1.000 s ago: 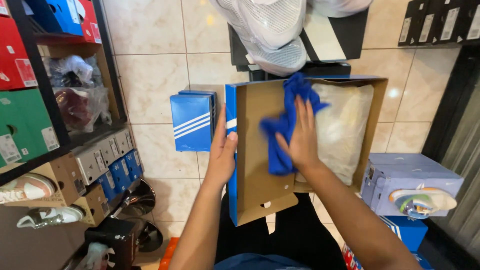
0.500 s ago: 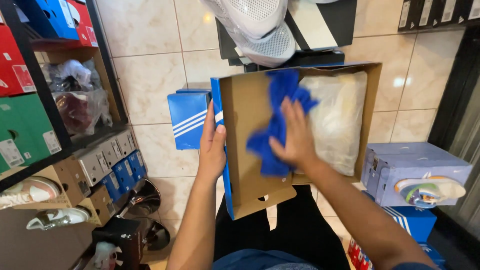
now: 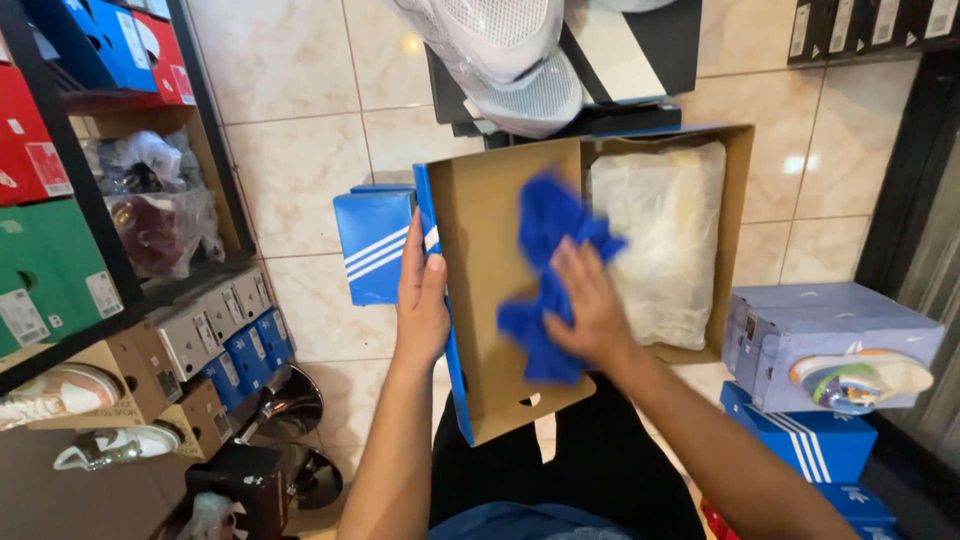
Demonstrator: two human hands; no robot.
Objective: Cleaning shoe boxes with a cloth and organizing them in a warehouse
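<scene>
An open blue shoe box (image 3: 480,330) with a brown cardboard inside rests on my lap, its lid flipped open to the left. My left hand (image 3: 422,295) grips the lid's left edge. My right hand (image 3: 588,305) presses a crumpled blue cloth (image 3: 545,270) flat against the inside of the lid. The box's right half holds shoes wrapped in white tissue paper (image 3: 660,235).
A small blue striped box (image 3: 372,245) stands on the tiled floor left of the lid. White sneakers (image 3: 500,55) sit above. Shelves of shoe boxes (image 3: 90,200) line the left. A grey-blue box (image 3: 820,340) tops blue boxes (image 3: 805,440) at right.
The box has shifted slightly left in view. My right hand has slid the blue cloth down and across the inside of the lid. My left hand keeps its hold on the edge.
</scene>
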